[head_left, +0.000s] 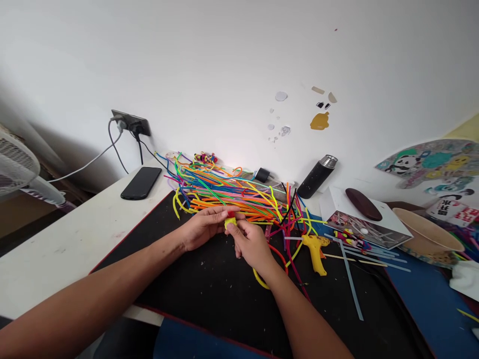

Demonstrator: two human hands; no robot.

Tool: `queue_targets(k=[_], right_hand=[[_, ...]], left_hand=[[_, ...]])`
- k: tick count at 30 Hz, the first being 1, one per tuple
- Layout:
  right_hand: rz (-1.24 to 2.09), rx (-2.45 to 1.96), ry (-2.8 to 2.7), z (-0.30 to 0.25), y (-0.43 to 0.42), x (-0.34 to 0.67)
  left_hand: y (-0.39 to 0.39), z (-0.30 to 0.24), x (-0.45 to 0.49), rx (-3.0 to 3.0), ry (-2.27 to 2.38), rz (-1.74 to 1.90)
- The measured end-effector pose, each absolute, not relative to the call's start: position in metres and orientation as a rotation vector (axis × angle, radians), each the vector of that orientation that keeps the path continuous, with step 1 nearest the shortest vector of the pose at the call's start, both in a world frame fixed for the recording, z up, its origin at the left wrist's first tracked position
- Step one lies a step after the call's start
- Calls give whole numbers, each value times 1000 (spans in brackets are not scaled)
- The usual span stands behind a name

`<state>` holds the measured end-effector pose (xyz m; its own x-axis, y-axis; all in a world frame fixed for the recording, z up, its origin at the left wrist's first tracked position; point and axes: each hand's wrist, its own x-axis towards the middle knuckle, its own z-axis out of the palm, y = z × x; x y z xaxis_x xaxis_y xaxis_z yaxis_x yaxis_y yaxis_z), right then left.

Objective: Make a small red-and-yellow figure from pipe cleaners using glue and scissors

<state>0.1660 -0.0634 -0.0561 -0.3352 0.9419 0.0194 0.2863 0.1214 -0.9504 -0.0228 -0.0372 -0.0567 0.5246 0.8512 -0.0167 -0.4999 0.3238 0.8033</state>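
Both of my hands meet above the black mat (pixel 220 309), around a small red and yellow fuzzy piece (pixel 231 222) that looks made of pipe cleaner. My left hand (pixel 204 227) pinches its red upper end between thumb and fingers. On the yellow part press the thumb and fingers of my right hand (pixel 252 244). Much of the piece is hidden by my fingers. Just beyond my hands lies a large heap of colourful pipe cleaners (pixel 220 184). Several loose ones, red, yellow and magenta, curl beneath and beside my right wrist.
Right of my hands lie a yellow glue gun (pixel 316 252) and translucent glue sticks (pixel 352 284). A black thermos (pixel 318 177) leans by the wall, near a white box (pixel 370 219) bearing a dark case (pixel 362 203). A phone (pixel 141 183) rests left; a fan (pixel 17 162) stands beyond.
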Motion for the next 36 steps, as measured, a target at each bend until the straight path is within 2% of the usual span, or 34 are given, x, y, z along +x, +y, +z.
queue_targets(k=[6,14,36], right_hand=[[1288,-1150,-1721,-58,-63,166],[1596,-1021,-1485,-56,-58,164],[1598,-1101,-1450,-62,-56,164]], left_hand=[[-34,-56,-24,852,515,959],[-33,-55,-25,849,468,1011],[-32,-64,-19,821,472,1037]])
